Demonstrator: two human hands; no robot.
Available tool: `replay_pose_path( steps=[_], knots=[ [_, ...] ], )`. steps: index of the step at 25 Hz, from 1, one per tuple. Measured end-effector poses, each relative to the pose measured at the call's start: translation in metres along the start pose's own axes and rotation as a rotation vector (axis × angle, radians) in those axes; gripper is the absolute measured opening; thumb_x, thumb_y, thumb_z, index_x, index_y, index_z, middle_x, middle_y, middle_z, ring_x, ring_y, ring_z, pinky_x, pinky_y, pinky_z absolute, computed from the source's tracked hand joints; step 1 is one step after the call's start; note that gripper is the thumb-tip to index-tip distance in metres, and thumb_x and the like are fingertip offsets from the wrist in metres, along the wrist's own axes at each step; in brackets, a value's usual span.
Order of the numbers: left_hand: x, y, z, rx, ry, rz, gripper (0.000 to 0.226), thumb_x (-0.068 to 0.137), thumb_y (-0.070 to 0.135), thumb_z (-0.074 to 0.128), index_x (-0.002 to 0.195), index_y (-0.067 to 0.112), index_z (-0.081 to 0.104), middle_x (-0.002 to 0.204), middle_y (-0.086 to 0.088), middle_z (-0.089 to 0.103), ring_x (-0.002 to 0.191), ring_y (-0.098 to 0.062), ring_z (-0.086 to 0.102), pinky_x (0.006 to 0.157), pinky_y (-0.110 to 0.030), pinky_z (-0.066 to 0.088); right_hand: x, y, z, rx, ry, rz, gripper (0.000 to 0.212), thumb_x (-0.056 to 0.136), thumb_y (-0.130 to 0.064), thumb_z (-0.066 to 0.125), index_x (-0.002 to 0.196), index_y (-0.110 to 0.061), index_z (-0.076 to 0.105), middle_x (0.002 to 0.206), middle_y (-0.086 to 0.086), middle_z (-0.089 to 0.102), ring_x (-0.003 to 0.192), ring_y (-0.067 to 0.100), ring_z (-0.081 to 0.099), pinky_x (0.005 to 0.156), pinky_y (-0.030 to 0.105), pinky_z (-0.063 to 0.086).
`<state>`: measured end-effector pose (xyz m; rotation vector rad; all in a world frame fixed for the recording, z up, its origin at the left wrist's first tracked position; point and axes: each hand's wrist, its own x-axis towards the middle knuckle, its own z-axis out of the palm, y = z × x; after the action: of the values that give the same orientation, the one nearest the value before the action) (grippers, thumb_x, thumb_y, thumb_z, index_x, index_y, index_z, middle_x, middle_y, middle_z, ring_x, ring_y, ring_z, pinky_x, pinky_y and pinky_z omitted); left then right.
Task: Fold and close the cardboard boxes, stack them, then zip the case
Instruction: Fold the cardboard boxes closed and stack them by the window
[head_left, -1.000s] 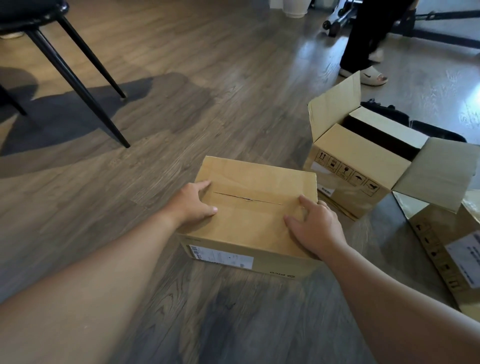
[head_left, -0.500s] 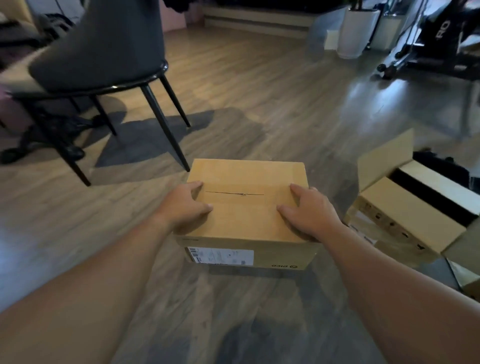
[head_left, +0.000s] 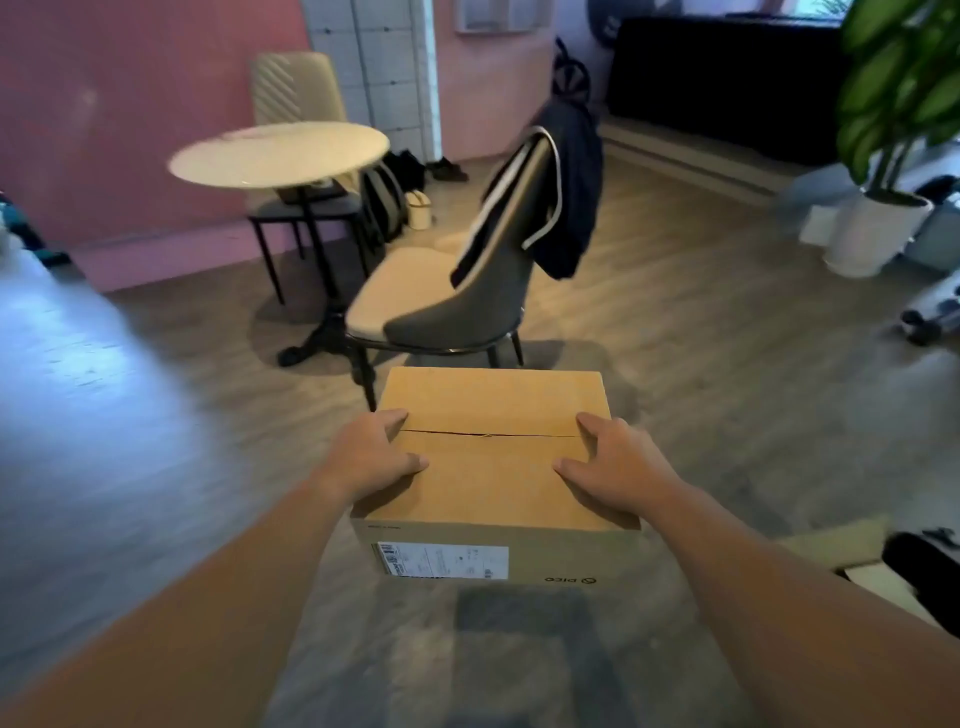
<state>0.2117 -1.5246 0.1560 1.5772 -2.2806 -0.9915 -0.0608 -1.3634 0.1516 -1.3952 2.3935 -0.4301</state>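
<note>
1. Comparing with a second ago, the closed cardboard box (head_left: 493, 467) now sits higher against the room: then it lay on the floor just beside an open box, and now a chair (head_left: 447, 306) stands just beyond it and almost none of the open box shows. I judge it has been lifted and is being carried, though its underside is hidden, so I cannot tell whether it is clear of the floor.
2. The left hand (head_left: 371, 454) clasps the box's left top edge, thumb on the lid and fingers curled over the side. The right hand (head_left: 610, 467) mirrors it on the right edge. Both grasps look the same as before.
3. For the task, this box looks finished, its two top flaps meeting along a thin, slightly jagged seam; stacking seems the step in hand. A tan flap (head_left: 836, 540) lies on the floor to the right of the held box, so more folding likely remains. No case can be made out clearly.
4. The box is matte brown corrugated board, square-cornered, with a white printed label (head_left: 441, 560) on its near face. Behind the chair stands a round, smooth white table (head_left: 278, 153); the wooden floor (head_left: 156, 415) is grained and faintly glossy.
</note>
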Motion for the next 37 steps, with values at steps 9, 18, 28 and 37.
replay_pose_path(
  steps=[9,18,28,37],
  knots=[
    [-0.152,-0.005,-0.242,-0.006,0.244,-0.203,0.084,0.078,0.051,0.076,0.151,0.031,0.04,0.152,-0.001,0.044,0.134,-0.027,0.044,0.103,-0.038,0.038,-0.04,-0.237,-0.13,-0.068,-0.138,-0.362,0.089,0.08,-0.069,0.064,0.153,-0.026,0.037,0.143,0.006,0.053,0.125,0.031,0.054,0.092,0.039,0.047],
    [-0.199,-0.124,-0.435,-0.043,0.399,-0.334,0.086,0.071,0.055,0.076,0.148,0.033,0.043,0.147,-0.001,0.049,0.13,-0.026,0.047,0.093,-0.035,0.039,-0.029,-0.485,-0.104,-0.064,-0.172,-0.6,0.079,0.083,-0.063,0.066,0.148,-0.022,0.044,0.139,0.004,0.059,0.114,0.027,0.058,0.083,0.033,0.042],
    [-0.118,-0.247,-0.571,-0.033,0.471,-0.459,0.083,0.076,0.05,0.077,0.149,0.031,0.043,0.153,-0.002,0.044,0.136,-0.025,0.043,0.104,-0.035,0.037,0.081,-0.688,-0.021,-0.066,-0.251,-0.729,0.071,0.082,-0.064,0.06,0.137,-0.021,0.05,0.129,0.004,0.063,0.093,0.022,0.053,0.078,0.035,0.043],
    [0.054,-0.348,-0.728,-0.054,0.541,-0.534,0.086,0.077,0.053,0.074,0.152,0.033,0.037,0.151,-0.004,0.044,0.133,-0.028,0.045,0.108,-0.045,0.041,0.282,-0.901,0.03,-0.031,-0.294,-0.853,0.082,0.082,-0.063,0.06,0.15,-0.021,0.041,0.143,0.005,0.055,0.12,0.028,0.055,0.088,0.038,0.045]
  ],
)
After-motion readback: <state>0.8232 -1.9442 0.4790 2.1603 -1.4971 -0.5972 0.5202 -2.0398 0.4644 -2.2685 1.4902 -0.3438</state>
